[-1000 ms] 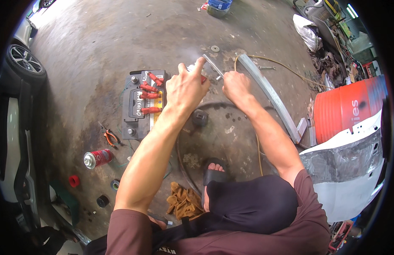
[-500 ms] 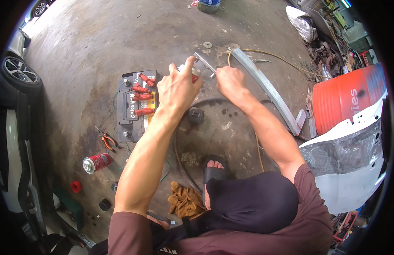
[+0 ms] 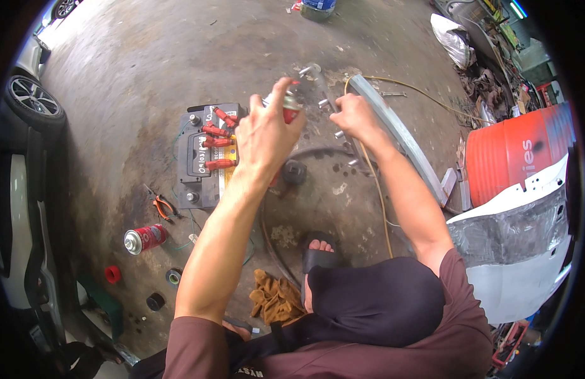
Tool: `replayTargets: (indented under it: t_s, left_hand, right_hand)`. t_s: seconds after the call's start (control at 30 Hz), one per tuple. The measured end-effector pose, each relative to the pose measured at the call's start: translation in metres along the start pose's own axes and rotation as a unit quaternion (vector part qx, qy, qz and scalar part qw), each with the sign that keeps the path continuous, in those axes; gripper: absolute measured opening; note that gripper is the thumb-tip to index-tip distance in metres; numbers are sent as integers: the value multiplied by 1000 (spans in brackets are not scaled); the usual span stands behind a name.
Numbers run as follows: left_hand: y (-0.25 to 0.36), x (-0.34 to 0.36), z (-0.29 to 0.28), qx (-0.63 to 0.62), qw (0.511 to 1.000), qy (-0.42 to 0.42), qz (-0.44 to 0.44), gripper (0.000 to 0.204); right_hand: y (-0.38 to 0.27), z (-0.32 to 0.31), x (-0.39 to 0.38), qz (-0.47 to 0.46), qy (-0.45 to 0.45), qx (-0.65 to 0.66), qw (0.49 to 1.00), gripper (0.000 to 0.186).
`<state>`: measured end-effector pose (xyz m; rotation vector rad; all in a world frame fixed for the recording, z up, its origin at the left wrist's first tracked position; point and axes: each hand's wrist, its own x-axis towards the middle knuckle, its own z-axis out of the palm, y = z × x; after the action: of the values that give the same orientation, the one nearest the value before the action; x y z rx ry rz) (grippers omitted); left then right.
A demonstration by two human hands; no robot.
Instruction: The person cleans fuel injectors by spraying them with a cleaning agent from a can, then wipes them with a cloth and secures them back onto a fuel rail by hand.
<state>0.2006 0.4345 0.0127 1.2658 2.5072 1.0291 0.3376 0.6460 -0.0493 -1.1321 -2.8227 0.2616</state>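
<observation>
My left hand is wrapped round a red and white spray can, its index finger raised over the nozzle; the hand covers most of the can. To its right, my right hand grips a metal fuel rail at about mid-length. The rail is a bar with several short stubs, tilted and blurred by motion. Left of my left wrist stands a car battery, with several red fuel injectors lying in a row on top.
On the floor at left lie orange-handled pliers, a red aerosol can, a red ring and tape. A brown cloth rests near my foot. Rightward are a metal beam, a yellow hose and a red drum.
The fuel rail has swung round in my right hand, and its stubs now show. Both hands have shifted little, the right one slightly rightward.
</observation>
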Motion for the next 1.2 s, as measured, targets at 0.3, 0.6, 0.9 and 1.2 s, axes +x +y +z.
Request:
replayTargets:
  t_s: [0.3,0.6,0.9,1.2]
  left_hand:
    - [11,-22,13,-89,995,-27,30,63]
    - [8,-33,27,-108,993,-40,-1,61]
    - [9,-29,35,-119,992,-39,-5,60]
    - [9,-26,39,-112,993,-34,-6,60]
  right_hand:
    - [40,10,19,113,3,364,925,20]
    - [38,1,19,98,98,494,858,21]
    - [29,-6,11,106,63,580,805,20]
    - [30,-5,12,108,83,563,815,22]
